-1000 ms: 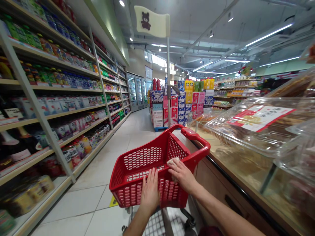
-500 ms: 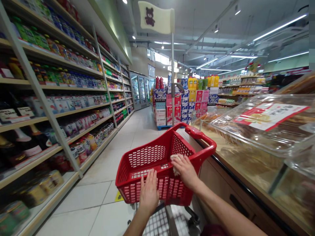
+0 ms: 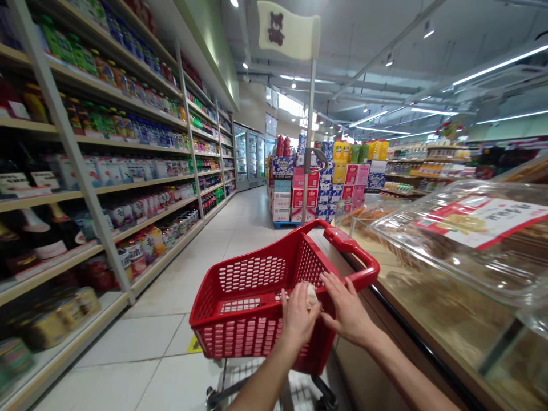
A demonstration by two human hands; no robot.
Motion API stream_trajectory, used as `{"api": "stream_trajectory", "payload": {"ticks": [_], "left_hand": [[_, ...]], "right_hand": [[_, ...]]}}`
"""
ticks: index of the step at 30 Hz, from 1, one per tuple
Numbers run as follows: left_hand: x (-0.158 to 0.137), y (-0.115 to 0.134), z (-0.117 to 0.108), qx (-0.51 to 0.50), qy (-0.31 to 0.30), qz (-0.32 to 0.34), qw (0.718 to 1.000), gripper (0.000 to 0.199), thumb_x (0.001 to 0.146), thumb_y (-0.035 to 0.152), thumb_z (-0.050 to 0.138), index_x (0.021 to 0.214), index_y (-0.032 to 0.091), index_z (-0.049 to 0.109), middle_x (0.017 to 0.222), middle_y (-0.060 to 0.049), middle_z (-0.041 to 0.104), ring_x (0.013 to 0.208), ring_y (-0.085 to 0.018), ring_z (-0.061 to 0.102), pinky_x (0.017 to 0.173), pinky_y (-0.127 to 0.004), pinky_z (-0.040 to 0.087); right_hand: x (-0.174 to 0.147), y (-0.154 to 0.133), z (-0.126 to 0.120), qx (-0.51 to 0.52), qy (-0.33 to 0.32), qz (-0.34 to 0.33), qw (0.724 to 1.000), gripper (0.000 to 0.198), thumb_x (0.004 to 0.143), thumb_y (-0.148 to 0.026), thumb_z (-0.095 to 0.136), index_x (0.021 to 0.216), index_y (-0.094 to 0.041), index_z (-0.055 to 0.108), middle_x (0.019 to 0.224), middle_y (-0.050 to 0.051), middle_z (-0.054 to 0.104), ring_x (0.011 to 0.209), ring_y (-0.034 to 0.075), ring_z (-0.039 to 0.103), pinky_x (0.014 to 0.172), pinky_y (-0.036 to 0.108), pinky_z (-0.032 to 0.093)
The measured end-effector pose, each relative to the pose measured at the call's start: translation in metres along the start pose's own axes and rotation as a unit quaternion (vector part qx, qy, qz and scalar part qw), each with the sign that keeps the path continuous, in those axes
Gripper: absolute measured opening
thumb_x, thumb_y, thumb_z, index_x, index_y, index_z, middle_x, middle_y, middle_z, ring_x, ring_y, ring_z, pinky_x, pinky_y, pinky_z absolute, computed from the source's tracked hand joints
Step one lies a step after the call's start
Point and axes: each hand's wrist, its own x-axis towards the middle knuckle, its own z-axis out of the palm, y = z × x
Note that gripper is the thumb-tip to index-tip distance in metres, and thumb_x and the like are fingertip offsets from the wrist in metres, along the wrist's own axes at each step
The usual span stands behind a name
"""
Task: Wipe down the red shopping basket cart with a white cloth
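Note:
A red plastic shopping cart (image 3: 244, 325) stands in front of me, its handle toward the right. My left hand (image 3: 298, 317) is closed around a crumpled whitish cloth (image 3: 311, 295), at the cart's near rim. Only part of the cloth shows past the fingers. My right hand (image 3: 349, 311) rests against the near side by the handle end, its fingers spread and nothing seen in it. The two hands are close together, with the right thumb near the left hand.
Shelves of bottles and cans (image 3: 141, 142) line the left. On the right, a wooden counter (image 3: 402, 291) holds clear plastic food boxes (image 3: 462, 228). Ahead stand stacked drink cartons (image 3: 306, 188) and a pole with a bear flag (image 3: 289, 29). Tiled floor (image 3: 149, 331) runs down the aisle.
The cloth has passed from my right hand to my left. My left hand moved right along the rim, and my right hand shifted toward the handle with its fingers spread.

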Motion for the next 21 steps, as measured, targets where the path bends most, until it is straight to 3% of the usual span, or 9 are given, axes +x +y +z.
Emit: {"api": "stream_trajectory", "payload": {"ticks": [4,7,11,13,17,19,21], "left_hand": [[0.001,-0.006,0.006,0.036,0.068,0.031,0.997,0.039,0.076,0.012,0.039,0.112,0.024,0.048,0.116,-0.001,0.057,0.106,-0.015,0.051,0.107,-0.051,0.008],[-0.013,-0.045,-0.01,0.07,0.071,0.048,0.994,0.041,0.077,0.009,0.035,0.11,0.028,0.05,0.113,0.002,0.059,0.101,-0.013,0.055,0.107,-0.051,0.008],[-0.036,-0.104,-0.032,0.165,0.119,-0.002,0.979,0.043,0.076,0.008,0.033,0.111,0.025,0.051,0.115,-0.002,0.058,0.105,-0.018,0.053,0.105,-0.055,0.012],[-0.038,-0.11,-0.028,0.183,0.149,0.03,0.971,0.045,0.074,0.006,0.034,0.111,0.024,0.052,0.115,-0.004,0.058,0.106,-0.018,0.053,0.105,-0.054,0.011],[-0.028,-0.088,-0.008,0.178,0.21,0.148,0.95,0.038,0.077,0.007,0.037,0.107,0.024,0.054,0.111,-0.003,0.06,0.104,-0.016,0.055,0.106,-0.051,0.008],[-0.029,-0.093,-0.014,0.18,0.223,0.166,0.944,0.036,0.078,0.008,0.036,0.105,0.024,0.054,0.109,-0.003,0.062,0.101,-0.015,0.056,0.106,-0.05,0.006],[-0.04,-0.115,-0.031,0.193,0.224,0.153,0.943,0.035,0.079,0.009,0.036,0.105,0.023,0.054,0.108,-0.004,0.062,0.101,-0.016,0.056,0.106,-0.051,0.006]], "right_hand": [[0.001,0.009,0.0,-0.026,0.042,0.038,0.998,0.053,0.074,-0.023,0.044,0.126,-0.02,0.038,0.118,0.009,0.055,0.112,0.027,0.046,0.096,0.054,0.021],[0.0,0.012,0.009,-0.032,0.078,0.035,0.996,0.045,0.078,-0.021,0.041,0.123,-0.021,0.042,0.113,0.007,0.058,0.107,0.025,0.05,0.097,0.052,0.021],[0.0,0.004,0.02,-0.044,0.118,0.018,0.992,0.041,0.079,-0.023,0.042,0.12,-0.021,0.046,0.112,0.006,0.06,0.105,0.025,0.051,0.099,0.05,0.019],[0.003,-0.006,0.025,-0.037,0.131,0.013,0.991,0.04,0.078,-0.021,0.042,0.118,-0.022,0.048,0.109,0.006,0.061,0.102,0.023,0.053,0.099,0.047,0.019],[0.01,-0.02,0.026,-0.007,0.114,0.009,0.993,0.039,0.078,-0.016,0.039,0.115,-0.021,0.051,0.102,0.003,0.064,0.094,0.018,0.056,0.099,0.042,0.021],[0.009,-0.02,0.022,-0.002,0.1,0.011,0.995,0.037,0.079,-0.016,0.037,0.113,-0.021,0.052,0.103,0.003,0.064,0.095,0.018,0.056,0.1,0.043,0.02],[0.006,-0.019,0.018,-0.003,0.089,0.015,0.996,0.035,0.081,-0.017,0.036,0.112,-0.021,0.053,0.104,0.002,0.064,0.096,0.018,0.055,0.1,0.044,0.018]]}}
